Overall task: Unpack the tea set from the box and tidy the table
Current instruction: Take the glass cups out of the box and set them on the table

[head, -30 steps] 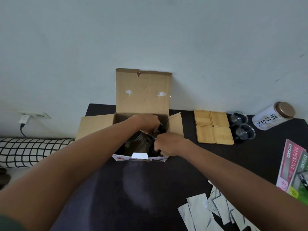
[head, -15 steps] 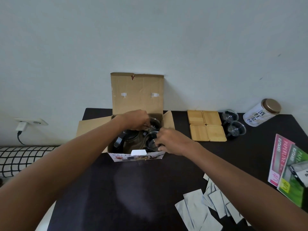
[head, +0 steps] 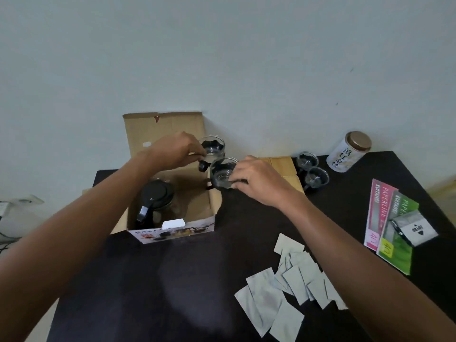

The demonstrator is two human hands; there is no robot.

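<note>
An open cardboard box [head: 172,233] stands on the black table [head: 172,280]. Inside it, at the left, sits a glass teapot [head: 158,201] with a black lid and handle. My left hand [head: 177,151] holds a glass cup [head: 212,145] with a black holder above the box's far right corner. My right hand [head: 256,178] grips a second glass cup [head: 222,174] just over the box's right wall. Two more glass cups [head: 311,169] stand on the table beside the wooden coasters [head: 283,164], which my right hand partly hides.
A white tea canister [head: 349,151] with a metal lid stands at the back right. Pink and green paper packs [head: 392,225] with a silver pouch [head: 414,228] lie at the right. Several white sachets [head: 286,287] are scattered near the front. A wall outlet [head: 22,201] is at far left.
Both hands have risen out of the box, each lifting a glass cup up and to the right. The teapot is now uncovered in the box.
</note>
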